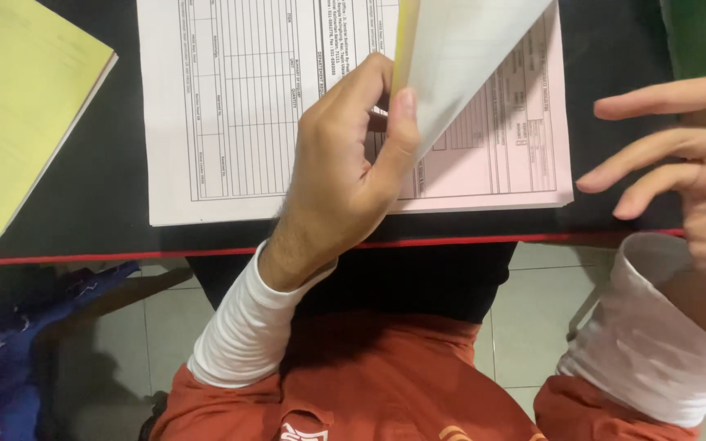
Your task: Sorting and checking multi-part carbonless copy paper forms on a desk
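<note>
Fingers of left hand [345, 163] pinch lifted sheet [459, 57]; right hand [684, 163] hovers spread.

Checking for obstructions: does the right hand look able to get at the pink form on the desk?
Probably yes: the right hand hovers open beside the pink form, nothing between them.

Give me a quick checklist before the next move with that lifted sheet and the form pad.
1. Left hand pinching the lifted sheet between thumb and fingers: ok.
2. Right hand free, fingers spread, touching no paper: ok.
3. Pink form under the lifted sheet lying flat: ok.
4. White form fully on the black table: ok, though its lower edge sits near the red table edge.
5. Yellow sheets apart from the forms: ok.
6. Only one sheet lifted: cannot tell.
</note>
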